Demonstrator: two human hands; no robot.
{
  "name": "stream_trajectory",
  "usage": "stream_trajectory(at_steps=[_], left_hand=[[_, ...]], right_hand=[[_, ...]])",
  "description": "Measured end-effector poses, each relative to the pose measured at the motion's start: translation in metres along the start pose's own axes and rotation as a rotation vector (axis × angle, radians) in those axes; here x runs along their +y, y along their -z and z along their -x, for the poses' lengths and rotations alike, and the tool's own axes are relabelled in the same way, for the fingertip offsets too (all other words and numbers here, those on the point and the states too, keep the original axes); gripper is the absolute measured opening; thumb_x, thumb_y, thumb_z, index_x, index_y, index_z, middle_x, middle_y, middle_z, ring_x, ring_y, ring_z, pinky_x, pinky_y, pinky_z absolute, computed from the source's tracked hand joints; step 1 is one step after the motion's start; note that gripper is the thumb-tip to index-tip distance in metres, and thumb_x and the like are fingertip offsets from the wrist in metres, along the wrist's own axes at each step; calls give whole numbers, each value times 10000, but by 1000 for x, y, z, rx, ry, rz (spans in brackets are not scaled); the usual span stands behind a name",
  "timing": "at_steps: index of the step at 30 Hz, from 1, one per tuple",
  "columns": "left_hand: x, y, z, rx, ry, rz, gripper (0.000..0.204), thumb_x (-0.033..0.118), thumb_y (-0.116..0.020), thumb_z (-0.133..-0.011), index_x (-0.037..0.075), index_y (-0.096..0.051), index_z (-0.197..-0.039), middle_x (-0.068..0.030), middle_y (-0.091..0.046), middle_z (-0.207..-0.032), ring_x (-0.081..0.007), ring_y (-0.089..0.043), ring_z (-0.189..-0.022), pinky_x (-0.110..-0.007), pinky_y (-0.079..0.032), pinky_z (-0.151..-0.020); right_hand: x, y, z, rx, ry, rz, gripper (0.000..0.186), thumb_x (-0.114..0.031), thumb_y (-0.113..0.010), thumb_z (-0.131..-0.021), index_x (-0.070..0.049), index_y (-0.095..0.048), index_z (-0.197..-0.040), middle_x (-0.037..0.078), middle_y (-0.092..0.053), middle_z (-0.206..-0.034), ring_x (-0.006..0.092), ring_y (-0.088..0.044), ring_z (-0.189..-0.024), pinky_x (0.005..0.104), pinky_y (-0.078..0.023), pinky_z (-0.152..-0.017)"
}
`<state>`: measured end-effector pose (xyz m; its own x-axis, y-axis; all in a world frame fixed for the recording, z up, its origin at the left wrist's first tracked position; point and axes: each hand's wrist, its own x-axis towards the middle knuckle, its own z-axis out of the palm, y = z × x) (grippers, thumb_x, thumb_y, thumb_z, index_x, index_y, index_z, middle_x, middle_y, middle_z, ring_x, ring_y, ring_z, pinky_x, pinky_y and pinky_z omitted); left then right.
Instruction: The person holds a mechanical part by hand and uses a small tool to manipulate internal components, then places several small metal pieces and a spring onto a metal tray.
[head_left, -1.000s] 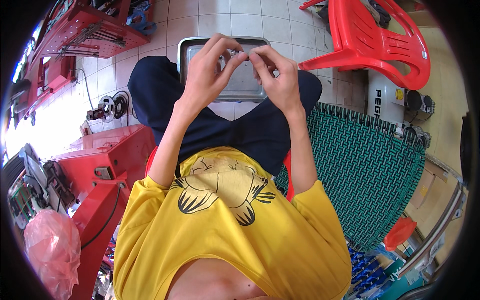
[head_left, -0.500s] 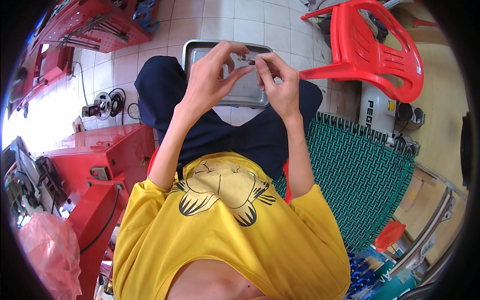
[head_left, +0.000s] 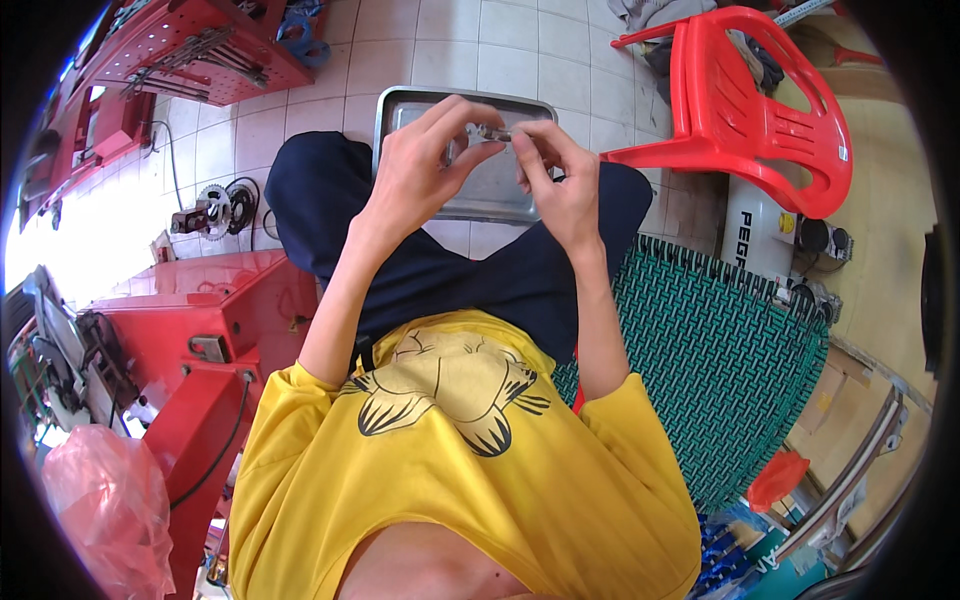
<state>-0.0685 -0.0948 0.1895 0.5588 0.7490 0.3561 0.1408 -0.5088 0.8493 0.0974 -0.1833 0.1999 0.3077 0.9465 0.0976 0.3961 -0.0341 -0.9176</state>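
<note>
Over a shallow metal tray (head_left: 480,200) on the tiled floor, between my knees, a small metal piece (head_left: 496,134) is held in my fingertips. My left hand (head_left: 420,165) curls around its left end, fingers bent and partly hiding it. My right hand (head_left: 560,185) pinches the piece at its right end with thumb and fingers. The piece is too small and partly covered for me to tell its exact shape.
A red plastic chair (head_left: 760,130) stands front right, near a white cylinder tank (head_left: 750,235). A green woven seat (head_left: 700,390) is at my right. Red metal equipment (head_left: 230,300), a pink plastic bag (head_left: 105,500), a chainring (head_left: 215,210) and a red tool rack (head_left: 200,55) are left.
My fingers have shifted around the metal piece, which shows more between them than a second ago. The whole view has moved slightly, so hands and tray appear lower.
</note>
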Motion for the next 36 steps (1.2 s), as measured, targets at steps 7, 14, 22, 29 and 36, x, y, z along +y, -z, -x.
stream_trajectory(at_steps=[7,14,22,29,36], left_hand=[[10,-14,6,15,2,-36,223,32,-786,-852,46,-667,-1040,-34,-709,-966,-140,-625,-731,-276,-480,-582],[21,-27,3,35,-45,-101,227,46,-796,-848,44,-665,-1034,-33,-707,-950,-134,-634,-734,-270,-477,-587],[33,-34,3,49,6,-86,208,49,-792,-860,54,-665,-1025,-38,-706,-985,-132,-645,-742,-267,-473,-586],[32,-36,3,-2,12,-105,196,22,-749,-894,22,-645,-1061,-65,-705,-1007,-126,-654,-758,-264,-480,-595],[21,-35,0,-5,21,-101,285,43,-785,-868,30,-630,-1107,-54,-707,-1006,-131,-647,-758,-257,-496,-596]], right_hand=[[3,8,8,1,-8,-57,171,-215,-680,-1000,-48,-717,-982,21,-647,-652,91,-643,-565,244,-400,-500],[12,19,15,11,-50,-180,196,-231,-673,-1010,-41,-718,-991,9,-627,-623,76,-622,-553,240,-411,-503],[15,25,15,58,-25,-212,217,-242,-671,-1012,-32,-717,-988,12,-623,-607,78,-608,-536,234,-423,-499],[14,31,13,33,-44,-208,230,-259,-669,-1014,-36,-723,-990,15,-630,-610,77,-602,-532,237,-428,-504],[13,27,13,35,-42,-225,218,-245,-668,-1013,-35,-725,-997,7,-616,-609,71,-589,-536,238,-417,-501]])
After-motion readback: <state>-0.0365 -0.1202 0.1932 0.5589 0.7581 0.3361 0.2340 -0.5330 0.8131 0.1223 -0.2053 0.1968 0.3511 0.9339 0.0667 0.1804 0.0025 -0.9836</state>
